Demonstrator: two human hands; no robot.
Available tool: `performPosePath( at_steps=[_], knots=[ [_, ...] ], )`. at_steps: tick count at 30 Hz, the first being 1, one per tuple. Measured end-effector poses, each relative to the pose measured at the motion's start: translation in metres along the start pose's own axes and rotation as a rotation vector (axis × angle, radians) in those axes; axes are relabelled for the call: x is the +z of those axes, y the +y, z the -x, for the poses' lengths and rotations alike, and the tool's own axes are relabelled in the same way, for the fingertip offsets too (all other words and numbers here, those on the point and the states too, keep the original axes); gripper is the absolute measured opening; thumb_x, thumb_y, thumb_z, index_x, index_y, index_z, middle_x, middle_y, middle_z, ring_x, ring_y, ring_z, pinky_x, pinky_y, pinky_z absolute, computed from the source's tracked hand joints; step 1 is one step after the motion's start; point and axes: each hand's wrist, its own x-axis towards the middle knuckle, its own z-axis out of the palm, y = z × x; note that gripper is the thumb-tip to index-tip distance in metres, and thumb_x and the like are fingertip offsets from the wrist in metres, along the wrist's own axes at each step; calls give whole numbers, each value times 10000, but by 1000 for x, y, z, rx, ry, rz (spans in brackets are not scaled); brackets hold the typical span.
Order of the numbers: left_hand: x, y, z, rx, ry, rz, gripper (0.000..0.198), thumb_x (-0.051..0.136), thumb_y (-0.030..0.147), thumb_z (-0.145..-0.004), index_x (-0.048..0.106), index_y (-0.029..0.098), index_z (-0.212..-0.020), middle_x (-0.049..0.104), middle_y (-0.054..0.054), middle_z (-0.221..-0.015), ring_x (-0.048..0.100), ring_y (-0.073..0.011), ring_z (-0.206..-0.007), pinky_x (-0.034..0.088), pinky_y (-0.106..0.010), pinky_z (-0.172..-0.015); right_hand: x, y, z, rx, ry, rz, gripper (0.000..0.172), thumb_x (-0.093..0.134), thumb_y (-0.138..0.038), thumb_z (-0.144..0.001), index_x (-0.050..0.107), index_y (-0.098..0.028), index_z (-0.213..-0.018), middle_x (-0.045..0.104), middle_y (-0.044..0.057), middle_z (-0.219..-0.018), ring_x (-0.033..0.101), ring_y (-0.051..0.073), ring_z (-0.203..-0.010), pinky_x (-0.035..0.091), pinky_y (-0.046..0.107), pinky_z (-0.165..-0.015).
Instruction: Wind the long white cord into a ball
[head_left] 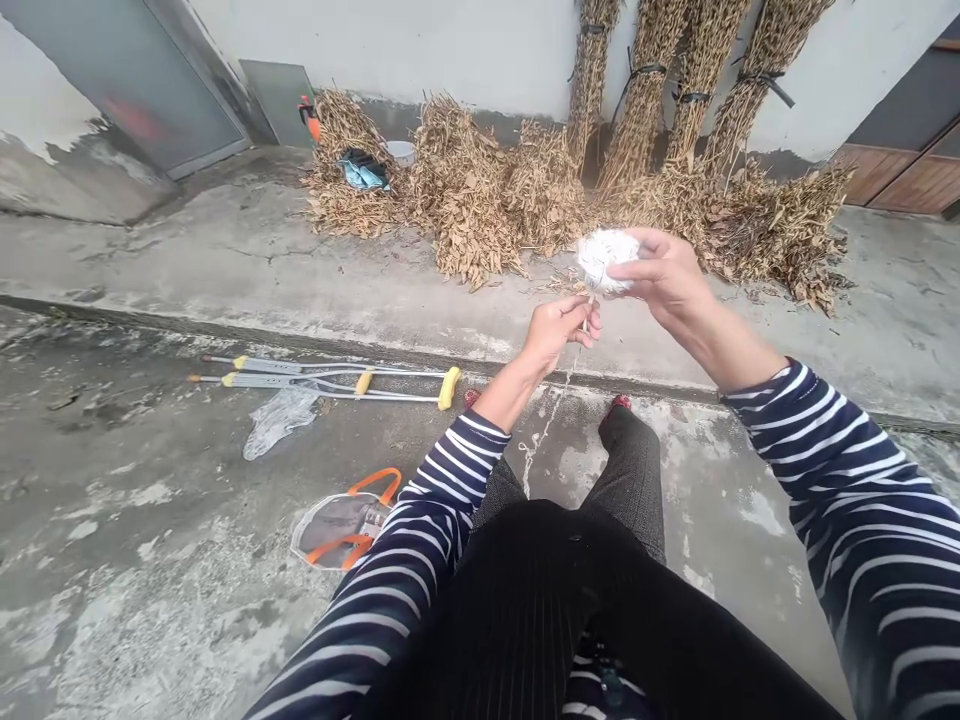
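My right hand point(664, 275) is closed around a ball of white string point(604, 256), held up in front of me with its left side showing. Just below the ball, my left hand point(564, 328) is pinched, thumb against fingers. Between those fingers a thin pale piece shows, close under the ball. From the left hand a white string point(546, 430) hangs toward the concrete between my legs, with small loops or kinks lower down. Whether the pale piece at the fingertips is string or a small stick is hard to make out.
Dried plant bundles point(472, 200) lie along the wall, with tied upright sheaves point(649, 80) behind. A low concrete step edge point(360, 338) crosses ahead. Left on the ground are crutches point(337, 380), a clear plastic bag point(281, 420) and an orange-handled bag point(330, 530).
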Motion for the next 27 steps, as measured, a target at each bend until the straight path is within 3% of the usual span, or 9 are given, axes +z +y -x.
performPosePath(
  at_steps=[5,11,16,19,22,25,27],
  knots=[
    [-10,-13,19,-169,-110,31,207,725,286,-880,646,96,-904,689,-30,-720,638,-96,-559,529,-218,-541,-19,9,-17,-194,52,78,516,885,-188,-577,634,-295,-1015,693,27,-1149,575,280,-1179,579,468,-921],
    [-25,-9,40,-285,-254,76,240,755,309,-838,625,113,-889,692,-35,-724,623,-88,-536,455,-183,-460,-28,20,-24,-375,73,457,479,894,-258,-597,630,-277,-996,624,65,-1209,505,350,-1253,429,563,-1112],
    [-36,2,48,-319,-377,65,380,789,442,-806,638,105,-894,718,-82,-739,675,-137,-572,475,-202,-460,-31,55,-20,-461,-81,633,315,837,-330,-715,641,-322,-960,624,73,-1207,445,378,-1284,343,614,-1123],
    [-42,15,46,-271,-344,78,354,780,423,-817,644,104,-882,739,-103,-779,707,-155,-632,495,-202,-487,-29,85,-5,-456,-187,663,227,788,-331,-770,648,-297,-946,649,87,-1162,493,364,-1207,352,610,-1095],
    [-46,29,40,-221,-267,104,246,729,340,-862,659,105,-882,755,-106,-824,734,-165,-716,502,-191,-513,-25,107,17,-415,-218,633,290,766,-239,-727,656,-251,-995,649,91,-1161,538,341,-1171,389,567,-1077],
    [-44,39,31,-135,-106,177,163,651,269,-914,690,112,-940,771,-96,-893,747,-150,-798,525,-182,-583,-18,119,41,-249,-229,499,393,773,-215,-659,659,-214,-1035,637,83,-1179,558,320,-1171,438,518,-1051],
    [-40,40,21,-89,-21,226,158,618,228,-931,705,117,-1003,779,-94,-948,752,-146,-877,548,-182,-664,-13,121,53,-121,-301,378,426,809,-247,-643,659,-204,-1039,637,74,-1178,579,299,-1142,467,478,-1025]
  ],
)
